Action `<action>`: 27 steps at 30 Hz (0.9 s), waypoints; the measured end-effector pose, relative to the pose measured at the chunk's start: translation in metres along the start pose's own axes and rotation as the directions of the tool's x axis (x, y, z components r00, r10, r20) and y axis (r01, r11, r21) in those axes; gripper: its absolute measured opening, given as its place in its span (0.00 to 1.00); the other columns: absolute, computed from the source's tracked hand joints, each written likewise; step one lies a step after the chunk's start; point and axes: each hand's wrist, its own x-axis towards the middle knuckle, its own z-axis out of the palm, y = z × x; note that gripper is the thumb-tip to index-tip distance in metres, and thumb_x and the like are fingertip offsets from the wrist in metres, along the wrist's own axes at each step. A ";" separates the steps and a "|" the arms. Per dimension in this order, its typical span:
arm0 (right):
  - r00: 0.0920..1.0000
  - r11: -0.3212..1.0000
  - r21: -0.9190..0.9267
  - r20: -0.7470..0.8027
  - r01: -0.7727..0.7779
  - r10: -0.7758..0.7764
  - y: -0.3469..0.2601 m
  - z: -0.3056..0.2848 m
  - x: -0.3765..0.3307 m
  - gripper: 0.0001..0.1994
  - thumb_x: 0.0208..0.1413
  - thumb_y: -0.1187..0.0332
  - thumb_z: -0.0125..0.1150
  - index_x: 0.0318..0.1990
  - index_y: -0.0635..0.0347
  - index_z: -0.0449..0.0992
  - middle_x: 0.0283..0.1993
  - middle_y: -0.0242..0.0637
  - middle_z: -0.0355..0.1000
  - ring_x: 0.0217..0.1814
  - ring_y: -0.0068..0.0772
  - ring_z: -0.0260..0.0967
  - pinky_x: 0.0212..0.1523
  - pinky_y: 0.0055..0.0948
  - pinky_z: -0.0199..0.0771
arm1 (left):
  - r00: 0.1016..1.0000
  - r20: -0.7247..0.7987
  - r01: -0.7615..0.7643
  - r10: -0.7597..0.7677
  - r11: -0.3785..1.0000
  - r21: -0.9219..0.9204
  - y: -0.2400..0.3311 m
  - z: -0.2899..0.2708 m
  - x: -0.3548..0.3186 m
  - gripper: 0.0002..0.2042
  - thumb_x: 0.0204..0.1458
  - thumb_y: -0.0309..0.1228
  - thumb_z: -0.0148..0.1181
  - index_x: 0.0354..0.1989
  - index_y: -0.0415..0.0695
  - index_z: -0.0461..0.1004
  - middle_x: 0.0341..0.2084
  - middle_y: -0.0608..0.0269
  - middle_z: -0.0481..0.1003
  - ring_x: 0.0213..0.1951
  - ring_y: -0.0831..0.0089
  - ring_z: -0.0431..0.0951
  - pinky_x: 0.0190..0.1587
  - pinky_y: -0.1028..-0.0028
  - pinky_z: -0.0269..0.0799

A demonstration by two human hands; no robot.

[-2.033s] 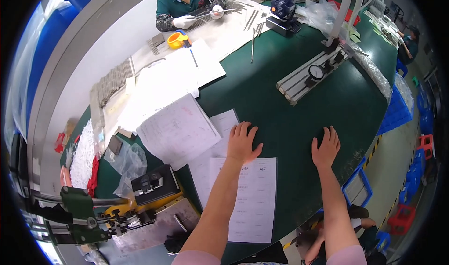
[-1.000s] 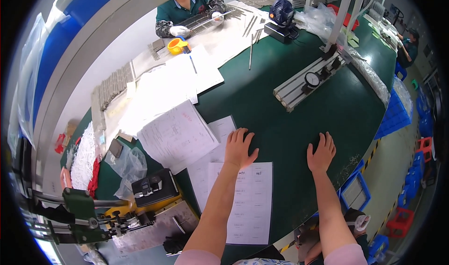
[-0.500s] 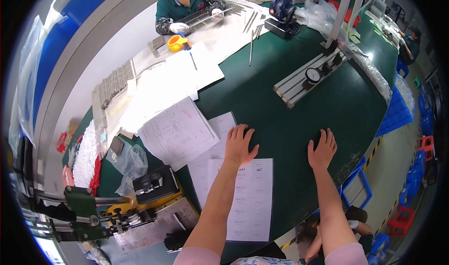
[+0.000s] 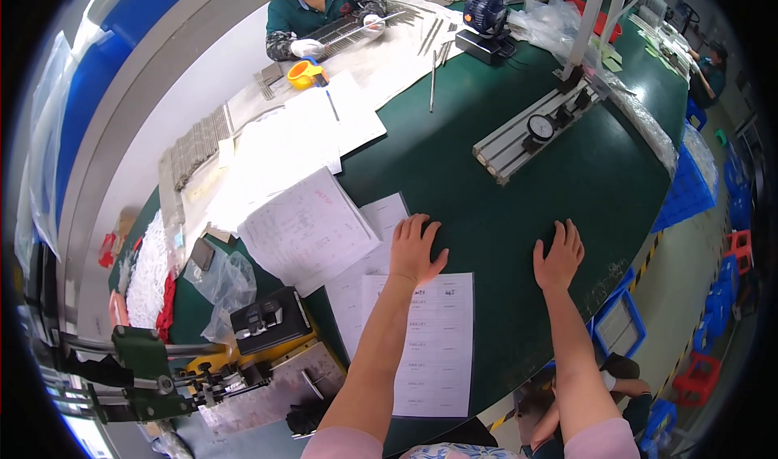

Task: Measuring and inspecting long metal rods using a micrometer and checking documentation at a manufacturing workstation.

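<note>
My left hand [image 4: 415,252] lies with fingers spread over the edge of a paper sheet and the green table [image 4: 470,224]. Under its wrist and forearm is a printed form sheet [image 4: 433,345] with rows of text. My right hand [image 4: 557,258] rests flat on bare green tabletop, fingers slightly apart, holding nothing. To the left of my left hand lies a thick stack of marked papers [image 4: 304,228], partly over another sheet [image 4: 385,212]. Beyond my hands stands a dial gauge [image 4: 540,127] on a metal rail fixture [image 4: 519,151].
A co-worker [image 4: 320,13] in white gloves holds a thin strip across the table. Near them are a yellow tape roll [image 4: 301,75] and a small fan [image 4: 486,13]. Lower left stands a metal jig [image 4: 267,386] beside a black box [image 4: 270,320]. Blue crates [image 4: 620,325] stand by the right edge.
My hands have stayed in place. The view has shifted very slightly, and the person low on the right has moved a little.
</note>
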 end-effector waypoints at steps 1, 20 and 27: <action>1.000 1.000 0.001 0.001 -0.002 0.002 -0.001 0.001 -0.001 0.26 0.49 0.59 0.54 0.56 0.57 0.59 0.62 0.45 0.53 0.65 0.45 0.48 0.62 0.46 0.46 | 1.000 0.002 -0.001 0.001 1.000 0.002 -0.001 0.000 -0.001 0.23 0.40 0.40 0.58 0.48 0.48 0.67 0.49 0.55 0.62 0.56 0.57 0.59 0.61 0.60 0.49; 0.998 1.000 0.015 -0.058 0.006 -0.005 0.002 0.002 -0.001 0.26 0.48 0.60 0.54 0.56 0.57 0.60 0.61 0.44 0.54 0.64 0.45 0.49 0.62 0.46 0.46 | 0.999 -0.031 -0.029 0.030 0.999 0.012 -0.001 0.003 0.001 0.22 0.41 0.39 0.58 0.47 0.47 0.67 0.48 0.56 0.62 0.54 0.57 0.60 0.60 0.60 0.51; 1.000 1.000 0.019 -0.014 -0.020 0.020 -0.002 0.001 0.000 0.26 0.49 0.59 0.53 0.55 0.56 0.60 0.62 0.43 0.53 0.65 0.44 0.48 0.63 0.44 0.45 | 0.999 -0.033 -0.036 0.036 0.999 0.003 -0.005 0.003 0.000 0.20 0.43 0.37 0.56 0.47 0.47 0.67 0.49 0.56 0.62 0.54 0.57 0.60 0.59 0.60 0.51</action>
